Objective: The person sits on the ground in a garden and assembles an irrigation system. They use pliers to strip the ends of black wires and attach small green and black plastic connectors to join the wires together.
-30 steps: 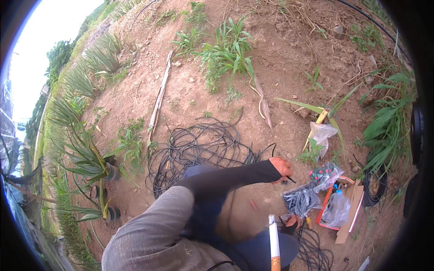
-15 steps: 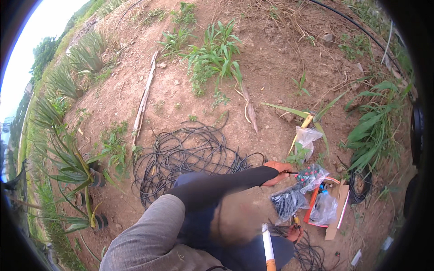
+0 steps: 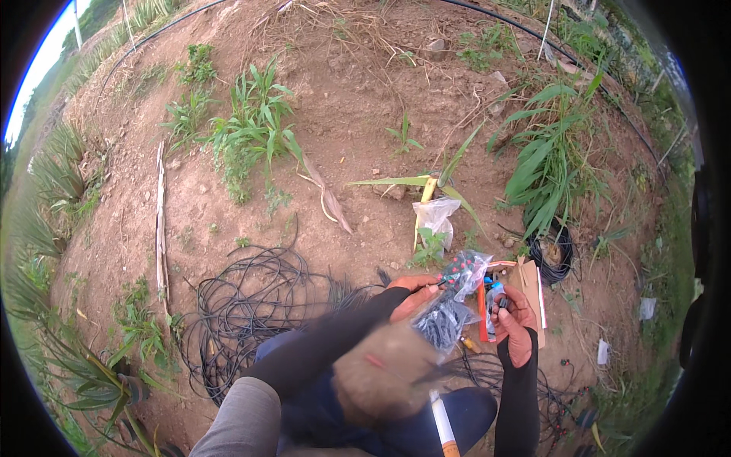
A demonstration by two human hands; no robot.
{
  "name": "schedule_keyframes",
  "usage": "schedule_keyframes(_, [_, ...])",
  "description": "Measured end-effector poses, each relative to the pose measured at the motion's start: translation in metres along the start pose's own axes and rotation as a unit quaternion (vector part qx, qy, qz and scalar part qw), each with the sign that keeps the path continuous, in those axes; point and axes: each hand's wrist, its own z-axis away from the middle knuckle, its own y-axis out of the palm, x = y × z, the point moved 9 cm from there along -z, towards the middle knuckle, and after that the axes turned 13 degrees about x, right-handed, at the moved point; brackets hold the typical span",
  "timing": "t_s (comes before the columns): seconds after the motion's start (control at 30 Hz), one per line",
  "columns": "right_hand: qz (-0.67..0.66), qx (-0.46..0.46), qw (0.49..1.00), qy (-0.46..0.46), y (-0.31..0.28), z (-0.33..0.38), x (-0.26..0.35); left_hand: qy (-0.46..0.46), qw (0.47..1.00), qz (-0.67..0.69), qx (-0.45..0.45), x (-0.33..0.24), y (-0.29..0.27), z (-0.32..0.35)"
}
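My left hand (image 3: 413,295) is closed on a thin black tube, whose dark tip (image 3: 442,283) shows past the fingertips beside the clear bag of red and black small parts (image 3: 464,273). My right hand (image 3: 519,326) is raised, fingers and thumb pinching a small black fitting (image 3: 502,303). Just below the left hand's fingers lies a clear bag of black parts (image 3: 443,324). An open cardboard box (image 3: 531,276) with an orange-red side sits behind my right hand and is partly hidden by it. A small yellow-handled object (image 3: 470,345) lies between the bags and my right wrist.
A tangled heap of thin black tubing (image 3: 244,305) spreads to the left. A black coil (image 3: 553,251) lies at the right beside tall grass (image 3: 544,152). A plastic bag (image 3: 435,217) hangs on a yellow stalk. A cigarette (image 3: 442,419) juts in at the lower edge.
My right hand has risen from the ground beside the yellow-handled object and now holds a small black fitting. My left hand keeps its hold near the bags. The view has shifted right.
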Motion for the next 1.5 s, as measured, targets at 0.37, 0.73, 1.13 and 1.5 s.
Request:
schedule_keyframes(0.37, [0.151,-0.018,0.987,0.057,0.056,-0.019,-0.021,-0.01,0.991,0.135,-0.002,-0.041,-0.001,0.012])
schedule_keyframes(0.73, [0.206,-0.033,0.977,0.033,0.042,-0.014,-0.018,-0.057,0.998,0.035,0.015,-0.054,0.006,0.016])
schedule_keyframes(1.13, [0.23,-0.049,0.972,0.015,0.031,-0.01,-0.018,0.003,0.998,0.058,0.008,-0.042,0.017,0.005])
schedule_keyframes(1.5, [0.307,-0.038,0.951,-0.01,0.029,-0.01,-0.018,-0.024,1.0,0.016,0.007,-0.043,0.015,0.002])
